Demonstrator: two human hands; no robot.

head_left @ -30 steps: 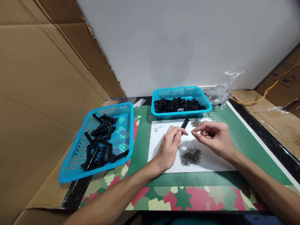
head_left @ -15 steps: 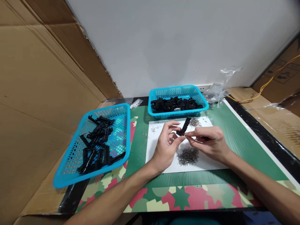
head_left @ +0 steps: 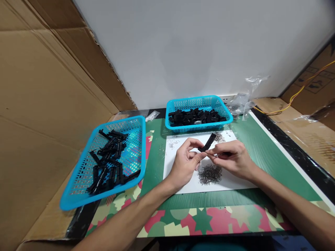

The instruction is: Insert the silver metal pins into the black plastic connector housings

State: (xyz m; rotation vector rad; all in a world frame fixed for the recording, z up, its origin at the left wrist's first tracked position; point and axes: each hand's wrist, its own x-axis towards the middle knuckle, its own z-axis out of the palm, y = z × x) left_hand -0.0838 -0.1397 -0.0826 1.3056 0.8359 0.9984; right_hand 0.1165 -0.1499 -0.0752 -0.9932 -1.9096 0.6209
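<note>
Between the thumb and fingers of my left hand [head_left: 184, 163] is a black plastic part [head_left: 209, 142], a long narrow piece with a bent lower end. It slants up and to the right above a white sheet [head_left: 180, 184]. My right hand [head_left: 232, 158] is closed in a pinch at the part's lower end, its fingertips meeting my left thumb. Whatever those right fingertips hold is too small to make out. Just below both hands lies a pile of small metal pieces [head_left: 209, 174]. Behind the part is a second small metal pile [head_left: 219, 137], partly hidden.
A blue basket [head_left: 143, 153] with long black parts stands at the left. Another blue basket [head_left: 199, 129] of black pieces stands at the back. Clear plastic bags [head_left: 239, 103] lie at the back right, near a yellow cable [head_left: 290, 103]. Cardboard [head_left: 47, 104] borders the left.
The black part has tilted further to the right in my left hand. Both hands stay together over the white sheet, with slight finger shifts.
</note>
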